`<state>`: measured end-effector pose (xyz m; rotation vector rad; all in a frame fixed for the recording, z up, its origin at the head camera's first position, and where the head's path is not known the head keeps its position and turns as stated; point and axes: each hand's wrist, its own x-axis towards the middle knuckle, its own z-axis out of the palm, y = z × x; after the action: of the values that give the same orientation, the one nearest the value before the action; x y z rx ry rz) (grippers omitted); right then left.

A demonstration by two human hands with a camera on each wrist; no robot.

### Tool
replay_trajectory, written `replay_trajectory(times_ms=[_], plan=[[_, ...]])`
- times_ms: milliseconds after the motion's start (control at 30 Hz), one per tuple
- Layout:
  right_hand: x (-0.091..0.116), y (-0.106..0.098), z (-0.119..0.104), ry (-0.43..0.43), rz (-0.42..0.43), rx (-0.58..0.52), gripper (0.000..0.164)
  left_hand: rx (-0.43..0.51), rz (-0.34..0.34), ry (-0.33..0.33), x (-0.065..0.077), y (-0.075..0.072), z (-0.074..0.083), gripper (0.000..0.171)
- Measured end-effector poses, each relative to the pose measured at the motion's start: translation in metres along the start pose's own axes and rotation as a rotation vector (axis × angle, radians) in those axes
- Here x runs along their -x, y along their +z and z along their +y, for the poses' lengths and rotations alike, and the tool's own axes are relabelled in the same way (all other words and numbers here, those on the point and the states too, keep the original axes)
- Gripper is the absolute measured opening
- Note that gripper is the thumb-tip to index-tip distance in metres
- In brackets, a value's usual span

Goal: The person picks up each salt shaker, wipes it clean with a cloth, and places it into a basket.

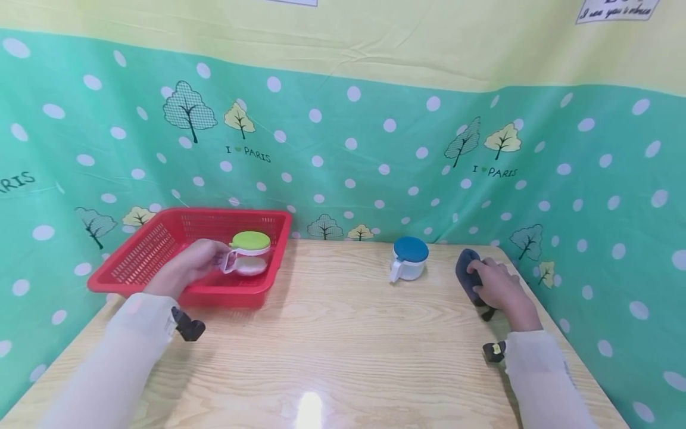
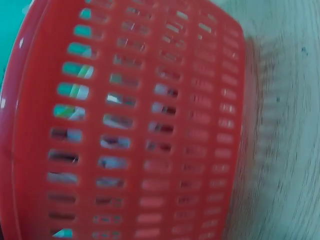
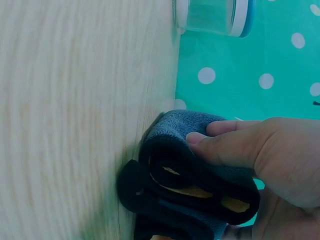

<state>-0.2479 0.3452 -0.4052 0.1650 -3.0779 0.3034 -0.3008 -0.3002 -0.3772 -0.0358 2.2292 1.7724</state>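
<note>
My left hand (image 1: 195, 262) reaches over the red basket's near rim and grips the handle of a clear condiment jar (image 1: 250, 262) with a green lid. The jar is inside the basket (image 1: 257, 298); whether it touches the bottom I cannot tell. In the left wrist view the basket's slotted wall (image 2: 135, 150) hides most of hand and jar. At the table's right side my right hand (image 1: 501, 289) pinches a folded blue-grey cloth (image 3: 180, 127) with dark edging, thumb on its near side. The cloth (image 1: 467, 277) looks to be against the tabletop.
A second condiment jar (image 1: 409, 262), blue-lidded with a white handle, stands toward the back of the wooden table (image 1: 343, 333), between basket and cloth. A green dotted curtain (image 1: 364, 155) hangs right behind the table and along its sides.
</note>
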Motion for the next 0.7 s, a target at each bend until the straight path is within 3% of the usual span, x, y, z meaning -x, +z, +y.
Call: replay_trajectory(times_ms=[267,500,700], plan=[[-0.001,0.001,0.001,0.0,0.004,0.0,0.037,-0.135,-0.098,-0.029,0.003,-0.015,-0.003,0.032],[-0.001,0.002,0.001,0.016,-0.012,0.0,0.039,-0.315,-0.098,-0.006,0.007,-0.022,-0.005,0.031],[-0.003,0.001,0.003,0.039,-0.057,-0.026,0.045,-0.41,-0.103,0.013,0.008,-0.024,-0.004,0.03]])
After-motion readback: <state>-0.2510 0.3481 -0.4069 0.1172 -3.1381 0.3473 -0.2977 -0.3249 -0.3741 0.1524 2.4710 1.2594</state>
